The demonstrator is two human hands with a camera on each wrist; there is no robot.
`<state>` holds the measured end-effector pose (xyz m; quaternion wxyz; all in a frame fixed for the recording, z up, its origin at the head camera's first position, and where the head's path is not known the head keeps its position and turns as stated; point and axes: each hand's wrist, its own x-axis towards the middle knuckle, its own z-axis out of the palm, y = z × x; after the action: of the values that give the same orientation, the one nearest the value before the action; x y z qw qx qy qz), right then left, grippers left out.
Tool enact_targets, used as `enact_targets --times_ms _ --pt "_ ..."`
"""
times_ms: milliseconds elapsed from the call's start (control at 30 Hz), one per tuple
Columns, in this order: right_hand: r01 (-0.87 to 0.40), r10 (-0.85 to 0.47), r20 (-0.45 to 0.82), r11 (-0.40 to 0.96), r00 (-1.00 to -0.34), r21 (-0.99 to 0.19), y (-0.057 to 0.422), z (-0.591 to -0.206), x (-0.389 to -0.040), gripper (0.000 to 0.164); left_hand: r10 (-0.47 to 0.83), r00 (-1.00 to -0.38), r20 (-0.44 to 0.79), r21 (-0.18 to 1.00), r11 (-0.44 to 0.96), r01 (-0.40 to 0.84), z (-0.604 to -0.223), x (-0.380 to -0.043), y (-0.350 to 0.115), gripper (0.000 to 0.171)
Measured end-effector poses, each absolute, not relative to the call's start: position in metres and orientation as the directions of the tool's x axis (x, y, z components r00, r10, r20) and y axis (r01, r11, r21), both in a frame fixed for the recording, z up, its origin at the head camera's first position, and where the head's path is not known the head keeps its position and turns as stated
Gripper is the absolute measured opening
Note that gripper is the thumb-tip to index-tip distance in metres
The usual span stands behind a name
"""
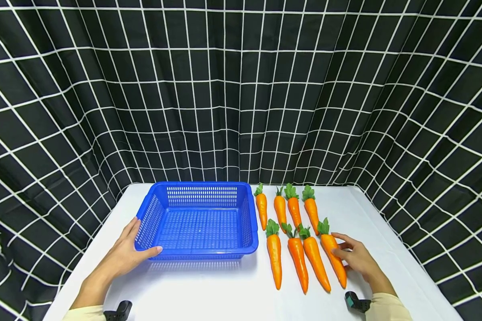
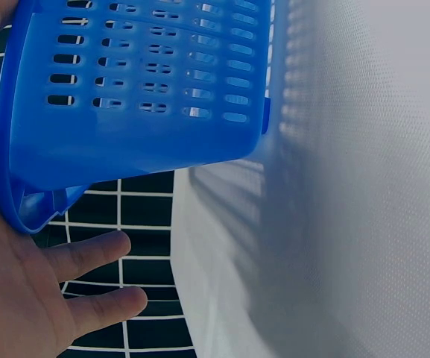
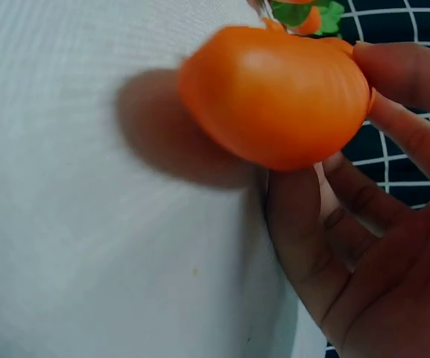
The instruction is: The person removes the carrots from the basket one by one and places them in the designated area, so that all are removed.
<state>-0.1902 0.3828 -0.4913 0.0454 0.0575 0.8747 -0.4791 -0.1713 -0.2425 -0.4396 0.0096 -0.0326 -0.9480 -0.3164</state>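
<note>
My left hand (image 1: 122, 255) rests against the front left corner of a blue plastic basket (image 1: 202, 257), thumb at the front rim and fingers along the left side. In the left wrist view, two straight fingers (image 2: 99, 306) reach past the basket's slotted wall (image 2: 136, 142). On the right, my right hand (image 1: 360, 261) holds the rightmost front carrot (image 1: 338, 271) between thumb and fingers. The right wrist view shows this carrot (image 3: 274, 97) from its tapered end, with a shadow on the cloth beside it. Whether it is lifted, I cannot tell.
Several other carrots with green tops lie in two rows right of the basket, among them a front carrot (image 1: 275, 261) and a back carrot (image 1: 262, 209). A white cloth (image 1: 201, 294) covers the table. Black curtains (image 1: 241, 93) with white grid lines surround it.
</note>
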Motion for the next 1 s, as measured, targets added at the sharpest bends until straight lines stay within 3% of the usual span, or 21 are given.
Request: enact_targets --times_ms 333,1000 --pt "0.131 0.05 -0.126 0.59 -0.991 -0.797 0.3843 -0.4886 -0.1925 0.059 0.059 -0.997 0.042 0.601 0.796 0.072 -0.439 -0.1702 -0.2421 0.12" --pt "0.127 0.108 -0.08 0.553 -0.991 -0.823 0.3897 -0.4849 -0.1845 0.055 0.056 -0.998 0.037 0.58 0.812 0.067 -0.4363 -0.1705 -0.2416 0.121"
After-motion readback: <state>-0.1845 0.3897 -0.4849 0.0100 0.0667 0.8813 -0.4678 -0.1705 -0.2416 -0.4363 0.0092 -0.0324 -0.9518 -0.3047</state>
